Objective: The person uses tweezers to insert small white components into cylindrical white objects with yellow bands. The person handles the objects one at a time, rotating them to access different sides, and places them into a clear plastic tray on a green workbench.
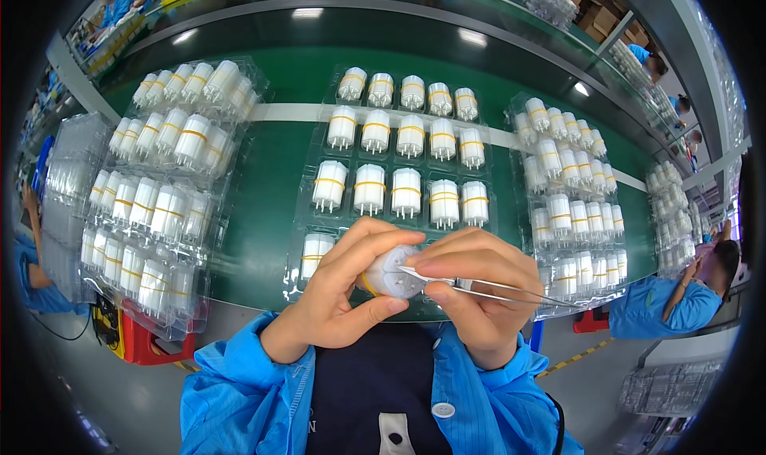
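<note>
My left hand [339, 289] is wrapped round a white plastic cylinder [392, 275] with a yellow band, its end face tilted up and towards my right hand. In my right hand [483, 279] is a pair of thin metal tweezers [519, 293], pinched between thumb and fingers. The tweezers' tips meet the cylinder's end face near its middle; any small part between them is too small to make out. Just beyond my hands lies a clear plastic tray [306, 195], holding rows of similar cylinders with yellow bands and thin pins. My hands cover part of its nearest row.
Stacked clear trays of cylinders stand on the green table [263, 160] at left [215, 223] and right [520, 207]. Further left is a pile of clear trays [73, 183]. A metal rail frames the far side. A co-worker in blue [662, 305] sits at the right.
</note>
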`<state>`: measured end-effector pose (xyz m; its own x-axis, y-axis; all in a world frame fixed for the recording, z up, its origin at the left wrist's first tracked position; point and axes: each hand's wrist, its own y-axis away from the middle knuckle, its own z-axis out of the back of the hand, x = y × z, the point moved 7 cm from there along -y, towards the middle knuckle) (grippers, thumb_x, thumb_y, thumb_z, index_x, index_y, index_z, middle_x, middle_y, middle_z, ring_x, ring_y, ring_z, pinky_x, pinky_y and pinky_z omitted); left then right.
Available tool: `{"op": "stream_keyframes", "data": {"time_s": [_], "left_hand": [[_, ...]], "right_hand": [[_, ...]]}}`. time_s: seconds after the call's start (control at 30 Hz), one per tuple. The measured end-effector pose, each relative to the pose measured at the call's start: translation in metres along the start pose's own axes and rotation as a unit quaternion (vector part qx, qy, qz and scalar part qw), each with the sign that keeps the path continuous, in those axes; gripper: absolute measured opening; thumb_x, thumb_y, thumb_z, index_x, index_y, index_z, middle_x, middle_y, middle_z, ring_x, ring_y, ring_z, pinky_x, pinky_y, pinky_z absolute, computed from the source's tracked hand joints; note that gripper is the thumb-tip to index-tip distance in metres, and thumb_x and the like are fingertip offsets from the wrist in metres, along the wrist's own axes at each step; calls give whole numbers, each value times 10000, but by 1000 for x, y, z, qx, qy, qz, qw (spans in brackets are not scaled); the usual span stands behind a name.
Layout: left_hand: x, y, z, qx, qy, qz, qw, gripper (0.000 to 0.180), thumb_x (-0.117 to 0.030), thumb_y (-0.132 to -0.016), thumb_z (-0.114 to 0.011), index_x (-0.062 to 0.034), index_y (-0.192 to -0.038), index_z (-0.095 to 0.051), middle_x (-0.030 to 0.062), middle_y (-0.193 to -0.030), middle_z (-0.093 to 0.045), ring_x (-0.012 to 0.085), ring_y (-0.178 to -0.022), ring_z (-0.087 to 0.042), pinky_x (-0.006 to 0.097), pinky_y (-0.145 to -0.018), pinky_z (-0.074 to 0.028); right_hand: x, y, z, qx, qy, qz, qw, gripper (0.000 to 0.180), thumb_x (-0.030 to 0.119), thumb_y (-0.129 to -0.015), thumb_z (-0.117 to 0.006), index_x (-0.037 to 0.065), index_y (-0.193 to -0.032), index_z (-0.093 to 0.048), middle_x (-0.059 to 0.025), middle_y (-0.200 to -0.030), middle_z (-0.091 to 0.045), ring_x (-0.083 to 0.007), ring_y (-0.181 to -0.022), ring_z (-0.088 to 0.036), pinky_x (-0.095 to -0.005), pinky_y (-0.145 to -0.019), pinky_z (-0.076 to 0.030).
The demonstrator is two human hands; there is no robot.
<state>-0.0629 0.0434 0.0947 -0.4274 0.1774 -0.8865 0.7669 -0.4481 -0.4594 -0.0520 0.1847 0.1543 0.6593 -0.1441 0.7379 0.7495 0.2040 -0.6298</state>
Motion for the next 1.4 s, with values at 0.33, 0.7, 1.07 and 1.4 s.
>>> {"op": "stream_keyframes", "data": {"time_s": [0.33,0.7,1.07,1.4], "left_hand": [[3,2,-2,13,-15,1,1000,538,-101,-806,-717,47,-1291,-536,180,-1140,-552,286,-1029,-561,360,-887,-446],[-6,0,4,-69,-171,-39,982,552,33,-716,-726,13,-1243,-562,188,-1140,-552,315,-1016,-568,374,-876,-466],[-6,5,3,-135,-253,-108,952,543,86,-698,-717,11,-1207,-547,199,-1135,-583,290,-1011,-593,351,-816,-501],[-9,4,4,-145,-283,-133,939,531,68,-698,-734,6,-1195,-557,191,-1116,-588,299,-974,-584,365,-804,-487]], "right_hand": [[-3,-5,-1,54,-1,-10,998,143,-5,-707,-752,10,-845,-716,-101,-794,-694,-238,-695,-659,-300,-593,-507],[-6,3,1,-8,-66,-23,998,181,-27,-749,-733,-14,-928,-713,-138,-853,-696,-225,-760,-665,-302,-648,-516],[-27,23,-8,-109,-137,-89,981,124,-14,-849,-682,-38,-970,-692,-152,-900,-692,-185,-784,-651,-273,-675,-505],[-28,22,-9,-107,-130,-97,981,124,-30,-846,-674,-44,-968,-690,-155,-895,-688,-171,-783,-642,-267,-673,-500]]}}
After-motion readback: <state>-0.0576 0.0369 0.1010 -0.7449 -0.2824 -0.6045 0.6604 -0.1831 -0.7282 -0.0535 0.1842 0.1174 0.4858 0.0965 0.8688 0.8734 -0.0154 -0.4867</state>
